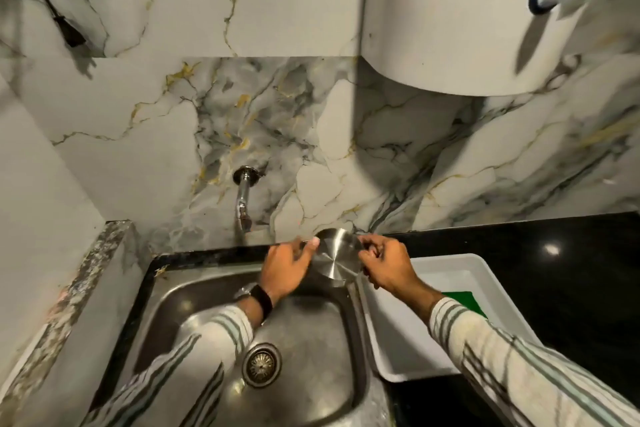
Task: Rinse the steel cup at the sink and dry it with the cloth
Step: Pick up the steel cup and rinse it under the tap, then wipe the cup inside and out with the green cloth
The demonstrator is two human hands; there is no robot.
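Note:
The steel cup is held tilted over the back right corner of the steel sink, its flat bottom facing me. My left hand grips its left side with the thumb on the rim. My right hand holds its right side. A green cloth lies in the white tray to the right of the sink, partly hidden by my right forearm. The wall tap sticks out left of the cup; no water stream is visible.
The sink drain sits low in the basin. A black countertop runs to the right behind the tray. A white and blue appliance hangs on the marble wall above right. A black cable dangles at upper left.

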